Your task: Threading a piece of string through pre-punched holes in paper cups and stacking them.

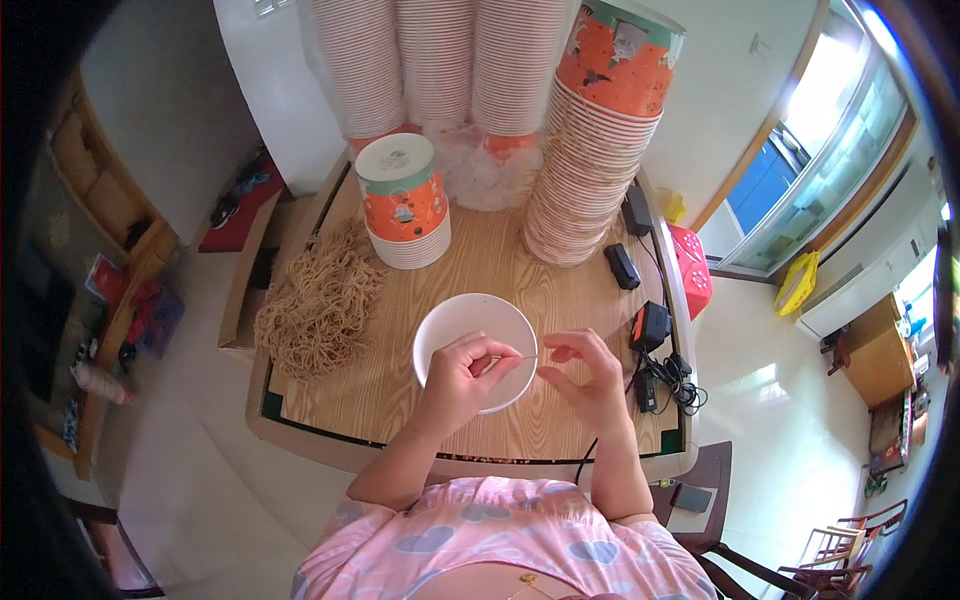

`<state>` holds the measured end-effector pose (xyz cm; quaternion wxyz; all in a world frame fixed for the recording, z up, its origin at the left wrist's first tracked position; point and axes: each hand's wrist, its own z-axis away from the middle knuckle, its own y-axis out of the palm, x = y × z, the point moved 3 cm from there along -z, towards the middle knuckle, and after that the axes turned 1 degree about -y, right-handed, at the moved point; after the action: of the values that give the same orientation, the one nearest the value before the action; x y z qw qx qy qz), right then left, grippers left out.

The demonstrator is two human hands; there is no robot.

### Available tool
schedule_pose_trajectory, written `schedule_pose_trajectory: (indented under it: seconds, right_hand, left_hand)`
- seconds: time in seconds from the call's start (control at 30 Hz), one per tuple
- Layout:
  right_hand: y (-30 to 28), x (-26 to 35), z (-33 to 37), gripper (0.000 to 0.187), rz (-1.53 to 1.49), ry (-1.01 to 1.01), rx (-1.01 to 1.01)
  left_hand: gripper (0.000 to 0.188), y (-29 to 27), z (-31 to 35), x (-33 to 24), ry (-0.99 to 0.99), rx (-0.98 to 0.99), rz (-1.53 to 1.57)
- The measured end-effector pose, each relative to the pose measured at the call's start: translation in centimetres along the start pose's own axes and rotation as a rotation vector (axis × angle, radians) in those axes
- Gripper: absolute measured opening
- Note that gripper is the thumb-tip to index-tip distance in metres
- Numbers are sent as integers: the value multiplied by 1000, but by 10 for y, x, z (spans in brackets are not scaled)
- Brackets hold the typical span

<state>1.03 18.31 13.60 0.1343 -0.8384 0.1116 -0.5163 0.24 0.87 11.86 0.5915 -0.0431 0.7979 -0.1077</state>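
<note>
In front of me stands a white paper bucket [477,306], its mouth facing up. Over its near side, my left hand [462,378] pinches a short thin strand, like twine, between thumb and forefinger. The strand's free end points at my right hand [585,372], which hovers by the bucket's right rim. My right thumb and forefinger are apart, with nothing visible between them. A tangled heap of tan twine [318,305] lies to the left. Behind the bucket is a short upside-down stack of orange and green paper buckets [405,205].
A tall stack of buckets [590,170] stands at the back right, with strands around its rims. More tall white stacks [435,70] in clear plastic rise behind. Black adapters and cables [652,325] lie along the table's right edge. A red basket [690,270] is beside the table.
</note>
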Motion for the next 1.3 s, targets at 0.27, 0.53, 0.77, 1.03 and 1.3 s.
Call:
schedule_pose_trajectory:
  seconds: [0.27,0.53,0.77,1.03,1.3]
  right_hand:
    - [7,-4,-1,12,68,-168,86]
    - [15,-12,-3,6,95,-156,134]
    - [31,-35,-51,14,414,-311,61]
    - [47,-78,1,39,-23,283,317]
    - [53,-59,61,51,-304,450,125]
  left_hand:
    - [8,0,2,-2,-8,26,7]
    - [12,4,2,2,85,-20,-31]
    - [5,-11,2,11,27,-62,19]
    - [3,-29,9,25,-40,-146,-100]
    - [7,-13,6,31,58,128,-549]
